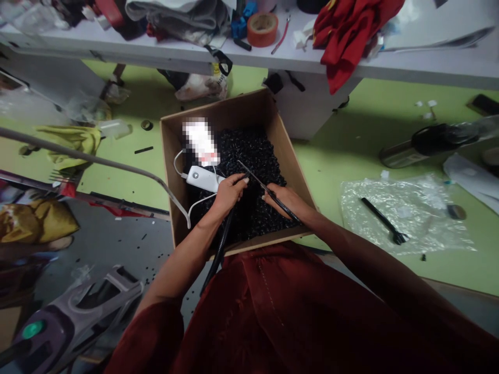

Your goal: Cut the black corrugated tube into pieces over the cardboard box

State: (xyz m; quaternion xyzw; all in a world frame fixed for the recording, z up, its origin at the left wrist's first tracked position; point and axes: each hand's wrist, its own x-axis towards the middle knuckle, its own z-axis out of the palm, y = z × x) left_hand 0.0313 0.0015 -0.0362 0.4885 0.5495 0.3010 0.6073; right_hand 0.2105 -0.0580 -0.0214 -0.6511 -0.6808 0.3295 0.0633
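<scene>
A person in a dark red garment [280, 311] leans over an open cardboard box [296, 171] that sits on the green floor [351, 140], and both bare hands are down inside it. The box is filled with a heap of small black parts [253, 150], too small to make out singly. The left hand [228, 192] has its grip closed round the upper end of a thick black flexible tube [218, 249], which runs from the fingers down over the near edge of the box toward the person's lap. The right hand [284, 200] has its grip closed on a thin black rod [259, 182], which slants up and to the left from that hand until its far tip lies just beside the left hand, above the black parts. In the left part of the box lies a white device [202, 178] with a white cable [177, 163], touching the heap; a blurred white patch sits just beyond it. To the right of the box, well apart, a sheet of clear plastic [405, 213] lies on the floor with a black tool [384, 221] on it. Along the far side runs a pale tabletop [409, 65] carrying a roll of orange tape [262, 28] and a red cloth [346, 31] that hangs over its near edge. At near left stands a grey machine with a green button [33, 330].
</scene>
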